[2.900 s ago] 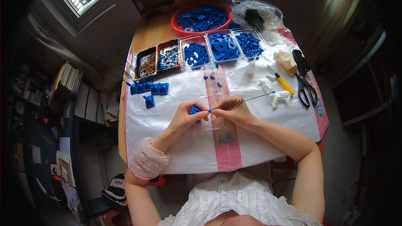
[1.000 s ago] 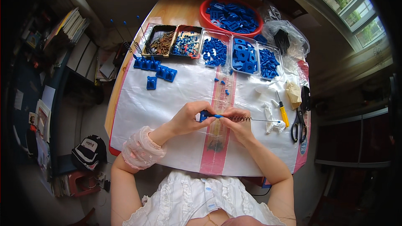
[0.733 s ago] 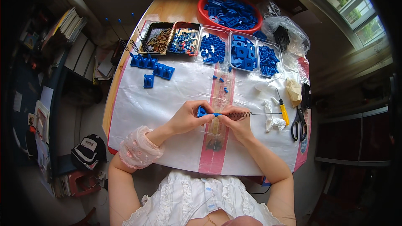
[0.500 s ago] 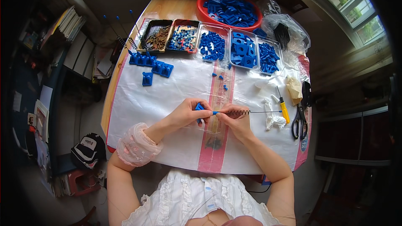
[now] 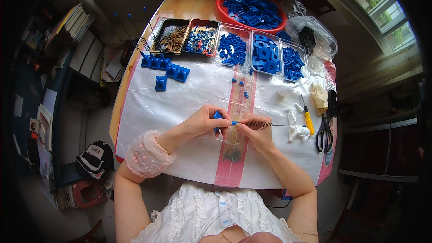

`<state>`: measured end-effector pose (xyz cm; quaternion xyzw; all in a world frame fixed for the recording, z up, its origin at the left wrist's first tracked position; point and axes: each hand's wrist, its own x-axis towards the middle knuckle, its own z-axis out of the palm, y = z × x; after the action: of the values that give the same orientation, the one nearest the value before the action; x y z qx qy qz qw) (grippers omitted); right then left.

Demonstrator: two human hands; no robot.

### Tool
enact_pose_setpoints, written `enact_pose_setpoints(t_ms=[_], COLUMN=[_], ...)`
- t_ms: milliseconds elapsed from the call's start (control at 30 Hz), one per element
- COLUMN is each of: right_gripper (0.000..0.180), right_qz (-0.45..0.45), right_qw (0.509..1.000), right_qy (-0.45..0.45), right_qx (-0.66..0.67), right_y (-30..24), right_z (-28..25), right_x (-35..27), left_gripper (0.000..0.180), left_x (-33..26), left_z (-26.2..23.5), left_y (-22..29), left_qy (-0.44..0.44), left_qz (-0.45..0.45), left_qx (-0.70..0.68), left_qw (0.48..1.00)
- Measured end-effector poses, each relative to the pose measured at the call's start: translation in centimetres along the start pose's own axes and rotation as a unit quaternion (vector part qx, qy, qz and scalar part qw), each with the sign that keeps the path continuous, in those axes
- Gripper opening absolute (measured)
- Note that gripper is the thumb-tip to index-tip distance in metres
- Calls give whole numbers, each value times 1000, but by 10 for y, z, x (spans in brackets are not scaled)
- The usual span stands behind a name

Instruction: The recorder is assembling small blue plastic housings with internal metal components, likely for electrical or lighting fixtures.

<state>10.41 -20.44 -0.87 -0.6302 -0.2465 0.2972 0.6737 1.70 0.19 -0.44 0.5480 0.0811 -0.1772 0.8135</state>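
Observation:
My left hand (image 5: pixel 208 122) is closed around a blue plastic bracket (image 5: pixel 218 116) over the middle of the table. Opposite it, my right hand (image 5: pixel 257 130) pinches the blue end piece of a dark coil spring (image 5: pixel 262 125). A thin rod runs out of the spring to the right and ends in a small blue tip (image 5: pixel 304 126). The end piece meets the bracket at my left fingertips; whether it sits inside is hidden by the fingers. Several finished-looking blue brackets (image 5: pixel 177 72) stand at the back left, some with springs and upright rods.
Trays of brass screws (image 5: pixel 174 39), small nuts (image 5: pixel 201 40) and blue parts (image 5: pixel 232 48) line the back, before a red basin (image 5: pixel 283 21) of blue pieces. A yellow screwdriver (image 5: pixel 308 123) and black scissors (image 5: pixel 324 134) lie right. A few loose blue bits (image 5: pixel 246 94) lie mid-table.
The view has shifted slightly, so the whole scene sits a little further right. Both hands keep the same grip on the bracket and the spring, with little visible movement.

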Motion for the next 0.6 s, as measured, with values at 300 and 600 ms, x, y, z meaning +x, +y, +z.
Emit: enact_pose_setpoints(t_ms=[300,600], right_gripper=[4,4], right_qz=[-17,-12], right_qw=[1000,1000], right_qy=[3,-1], right_qx=[4,23], right_y=[1,2], right_z=[1,0], right_x=[2,1], left_gripper=[15,14], left_x=[-1,-2], left_z=[3,4], left_y=[1,1], left_qy=[11,10], left_qz=[16,39], left_qx=[11,28], left_qw=[1000,999])
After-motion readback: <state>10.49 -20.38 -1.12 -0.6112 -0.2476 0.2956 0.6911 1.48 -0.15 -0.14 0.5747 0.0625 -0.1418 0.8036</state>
